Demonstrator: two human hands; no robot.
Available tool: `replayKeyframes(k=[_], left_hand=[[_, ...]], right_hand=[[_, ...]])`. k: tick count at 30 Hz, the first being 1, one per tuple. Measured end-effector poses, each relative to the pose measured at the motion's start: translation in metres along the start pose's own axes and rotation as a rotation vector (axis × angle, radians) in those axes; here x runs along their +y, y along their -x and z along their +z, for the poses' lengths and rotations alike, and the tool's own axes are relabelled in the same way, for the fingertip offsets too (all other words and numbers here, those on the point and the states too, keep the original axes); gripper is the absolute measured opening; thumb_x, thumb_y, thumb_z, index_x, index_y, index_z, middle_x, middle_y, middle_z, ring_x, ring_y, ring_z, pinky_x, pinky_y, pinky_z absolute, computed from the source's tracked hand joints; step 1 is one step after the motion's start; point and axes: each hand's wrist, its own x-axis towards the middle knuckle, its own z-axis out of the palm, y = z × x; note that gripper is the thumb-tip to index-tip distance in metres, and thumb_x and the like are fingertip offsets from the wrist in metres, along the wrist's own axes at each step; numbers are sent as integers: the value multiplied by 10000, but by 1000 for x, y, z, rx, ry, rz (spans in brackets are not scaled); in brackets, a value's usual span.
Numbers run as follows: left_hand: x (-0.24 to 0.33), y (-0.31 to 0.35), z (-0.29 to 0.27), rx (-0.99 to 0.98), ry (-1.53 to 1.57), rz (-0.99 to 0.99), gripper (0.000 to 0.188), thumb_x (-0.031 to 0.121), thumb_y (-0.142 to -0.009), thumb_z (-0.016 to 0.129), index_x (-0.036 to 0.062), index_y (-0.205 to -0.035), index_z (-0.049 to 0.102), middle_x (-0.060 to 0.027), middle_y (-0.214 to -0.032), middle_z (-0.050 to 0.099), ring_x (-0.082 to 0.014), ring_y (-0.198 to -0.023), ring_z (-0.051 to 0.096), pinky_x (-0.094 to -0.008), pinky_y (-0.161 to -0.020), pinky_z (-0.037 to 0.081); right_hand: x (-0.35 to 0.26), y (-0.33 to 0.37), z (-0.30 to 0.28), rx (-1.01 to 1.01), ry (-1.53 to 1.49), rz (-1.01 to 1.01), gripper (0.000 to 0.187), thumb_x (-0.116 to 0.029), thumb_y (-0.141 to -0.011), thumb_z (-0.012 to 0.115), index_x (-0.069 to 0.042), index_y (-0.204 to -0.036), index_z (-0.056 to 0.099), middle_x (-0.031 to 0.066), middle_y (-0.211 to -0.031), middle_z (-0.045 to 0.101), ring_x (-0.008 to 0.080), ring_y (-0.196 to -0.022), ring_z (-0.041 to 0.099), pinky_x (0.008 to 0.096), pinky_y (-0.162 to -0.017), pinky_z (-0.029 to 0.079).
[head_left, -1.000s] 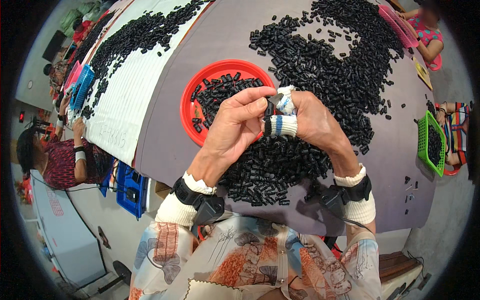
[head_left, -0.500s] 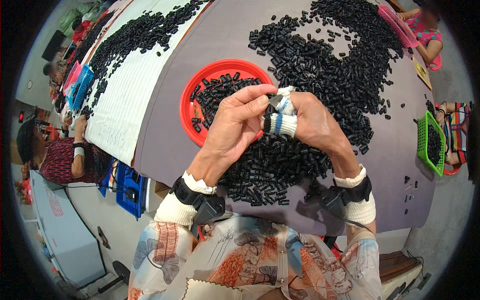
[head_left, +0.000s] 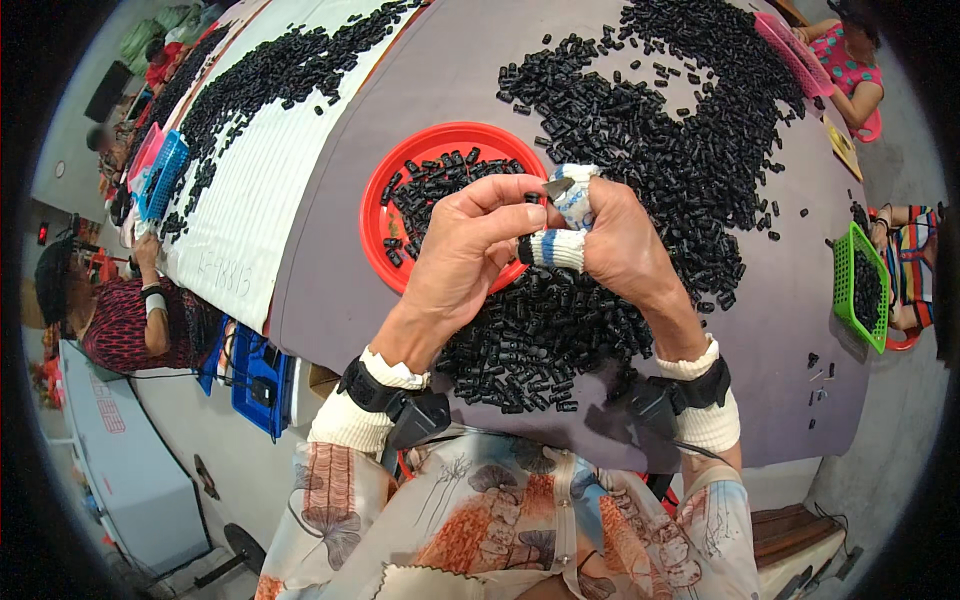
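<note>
My left hand point(head_left: 455, 250) is closed, with a small black part point(head_left: 533, 198) pinched between thumb and forefinger. My right hand point(head_left: 632, 238) is wrapped round a small knife, whose short grey blade point(head_left: 558, 187) points toward that part; its handle is hidden in the fist. White-and-blue fabric covers point(head_left: 575, 203) wrap the right thumb and fingers. Both hands are raised above a heap of short black cylindrical parts point(head_left: 540, 340). Just behind my left hand stands a round red tray point(head_left: 372, 225) holding more of these parts.
A larger spread of black parts point(head_left: 640, 130) covers the far table point(head_left: 335, 210). At the right is a green basket point(head_left: 843, 290) of parts. Co-workers sit on both sides; the one at the left point(head_left: 140, 325) works by a white-covered table point(head_left: 245, 215) with a blue basket point(head_left: 165, 175).
My right hand has shifted slightly, and more of the blade now shows beside the small black part. My left hand has barely moved. The left co-worker's hand has moved a little left.
</note>
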Motion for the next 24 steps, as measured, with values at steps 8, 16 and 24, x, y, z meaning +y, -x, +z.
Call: replayKeyframes(k=[8,16,24], left_hand=[[-4,-5,-7,97,-71,-23,185,26,-817,569,-41,-989,590,-81,-890,623,-74,-730,583,-173,-607,461],[-3,1,-3,-13,71,45,231,48,-853,552,-47,-1063,560,-97,-933,617,-96,-780,589,-227,-713,492],[-5,-1,-15,-35,10,76,273,6,-841,558,-41,-1110,549,-93,-939,616,-92,-765,581,-218,-705,495]], right_hand=[[2,1,2,44,11,-2,214,-115,-663,726,-3,-790,595,-1,-687,555,68,-622,484,234,-554,420],[3,0,1,36,-63,35,242,-147,-685,738,-9,-817,588,1,-728,569,70,-647,495,228,-576,427],[-1,3,2,39,-31,66,244,-168,-713,726,-11,-824,576,-1,-705,559,75,-619,485,239,-550,416]])
